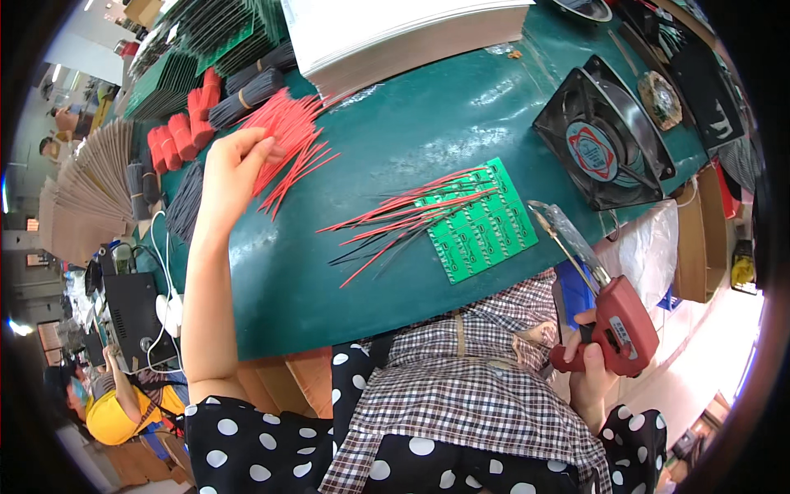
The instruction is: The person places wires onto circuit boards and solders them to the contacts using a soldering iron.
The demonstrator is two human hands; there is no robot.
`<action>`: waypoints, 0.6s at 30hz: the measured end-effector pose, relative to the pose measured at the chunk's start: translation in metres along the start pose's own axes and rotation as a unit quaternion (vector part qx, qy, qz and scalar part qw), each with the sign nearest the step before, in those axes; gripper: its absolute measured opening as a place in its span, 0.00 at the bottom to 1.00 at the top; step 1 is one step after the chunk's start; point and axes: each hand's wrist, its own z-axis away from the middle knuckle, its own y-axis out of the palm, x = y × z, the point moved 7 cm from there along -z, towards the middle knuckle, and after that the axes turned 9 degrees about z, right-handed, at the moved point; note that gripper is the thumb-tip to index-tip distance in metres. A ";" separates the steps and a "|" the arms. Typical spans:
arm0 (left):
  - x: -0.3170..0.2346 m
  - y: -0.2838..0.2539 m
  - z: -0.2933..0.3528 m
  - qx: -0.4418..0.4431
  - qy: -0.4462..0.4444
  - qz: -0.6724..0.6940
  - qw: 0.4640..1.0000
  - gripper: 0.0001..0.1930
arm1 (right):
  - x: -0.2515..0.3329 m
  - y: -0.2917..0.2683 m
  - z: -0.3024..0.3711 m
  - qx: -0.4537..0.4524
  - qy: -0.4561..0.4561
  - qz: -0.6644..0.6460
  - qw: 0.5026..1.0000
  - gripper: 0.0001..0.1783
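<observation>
At the back left, my left hand (230, 169) reaches over a loose pile of thin red wires (295, 123). Its thumb and fingers are pinched together on wire at the pile's edge; how many strands are caught cannot be seen. My right hand (592, 375) grips a dark red soldering gun (627, 321) beside the table's right front edge, its metal tip pointing up and left toward the board. A green circuit board panel (512, 226) lies near the front edge. Several red and black wires (387, 218) extend leftward from it, some lying across its surface.
A black cooling fan (601, 140) stands at the right. Behind is a thick white paper stack (420, 58). Bundled red wires (179, 136), black wire bundles (247, 95) and stacked green boards (169, 82) crowd the left back. A co-worker in yellow (123, 416) sits at far left.
</observation>
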 end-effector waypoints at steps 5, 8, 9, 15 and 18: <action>0.006 -0.009 0.001 0.002 -0.017 -0.058 0.998 0.10 | 0.001 -0.004 0.003 -0.007 0.001 -0.001 1.000 0.30; -0.002 -0.016 0.008 0.002 -0.057 -0.131 0.990 0.11 | -0.001 -0.005 0.002 -0.013 -0.011 -0.005 1.000 0.30; -0.008 -0.018 0.010 -0.030 -0.021 -0.024 0.999 0.11 | -0.002 -0.006 0.003 -0.017 -0.014 0.001 1.000 0.30; -0.029 -0.019 0.058 -0.252 0.175 0.232 0.923 0.10 | -0.002 -0.008 0.002 -0.017 -0.019 0.004 1.000 0.29; -0.008 -0.003 0.076 -0.273 0.136 0.228 0.925 0.10 | -0.001 -0.004 -0.001 -0.011 -0.018 0.007 1.000 0.30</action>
